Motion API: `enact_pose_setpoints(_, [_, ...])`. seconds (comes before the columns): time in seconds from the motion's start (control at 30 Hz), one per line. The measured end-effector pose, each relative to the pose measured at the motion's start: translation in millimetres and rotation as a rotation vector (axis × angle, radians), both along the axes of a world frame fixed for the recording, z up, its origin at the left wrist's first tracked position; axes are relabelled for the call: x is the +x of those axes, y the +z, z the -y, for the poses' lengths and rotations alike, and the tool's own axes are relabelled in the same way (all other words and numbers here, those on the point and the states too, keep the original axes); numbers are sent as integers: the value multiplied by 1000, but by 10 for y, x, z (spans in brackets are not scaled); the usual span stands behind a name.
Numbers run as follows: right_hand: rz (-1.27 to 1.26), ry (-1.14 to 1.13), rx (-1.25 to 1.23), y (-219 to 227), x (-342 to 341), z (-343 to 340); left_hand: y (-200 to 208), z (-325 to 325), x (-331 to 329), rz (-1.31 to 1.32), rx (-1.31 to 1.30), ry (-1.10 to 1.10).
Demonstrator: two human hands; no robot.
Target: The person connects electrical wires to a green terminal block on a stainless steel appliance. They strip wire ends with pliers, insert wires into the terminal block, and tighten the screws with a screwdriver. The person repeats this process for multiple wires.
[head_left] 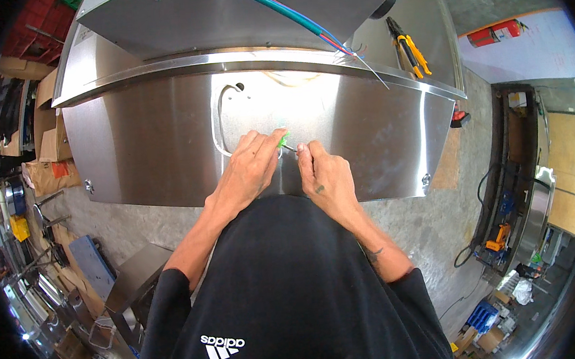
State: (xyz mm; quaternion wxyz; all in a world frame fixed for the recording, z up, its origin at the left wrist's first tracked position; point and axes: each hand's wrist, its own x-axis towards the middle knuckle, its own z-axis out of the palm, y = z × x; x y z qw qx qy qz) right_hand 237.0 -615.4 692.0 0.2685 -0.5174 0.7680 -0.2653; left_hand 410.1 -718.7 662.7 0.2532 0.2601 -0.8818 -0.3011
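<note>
My left hand is closed over a small bright green piece, perhaps a connector, at its fingertips. A white cable comes out of a hole in the steel panel and loops down to this hand. My right hand is closed, thumb and fingers pinching a thin dark shaft whose tip meets the green piece. Most of what the right hand grips is hidden in the fist. Both hands are just above the panel, near its front edge.
Beyond the panel's raised ledge stands a grey metal housing. A teal cable with stripped, loose wire ends hangs over the ledge. Yellow-and-black pliers lie at the right. Cardboard boxes are at left, a fire extinguisher at far right.
</note>
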Motion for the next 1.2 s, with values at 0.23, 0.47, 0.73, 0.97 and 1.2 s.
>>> enact_pose_setpoints(0.23, [300,-71,77,-102,-101,-27,-20,-5,26,30,-15,-10])
enact_pose_setpoints(0.47, [919,-217,-163,-51,-324,-24,162,110,27,-138,633,164])
enact_pose_setpoints(0.73, [1041,-163,26,-363,13,249,224,63,1,-105,721,169])
enact_pose_setpoints(0.97, [1095,-214,-87,-547,95,242,161,71,-26,-71,716,146])
enact_pose_setpoints(1.2, [1000,-465,-96,-674,-289,236,143,140,-414,-105,546,199])
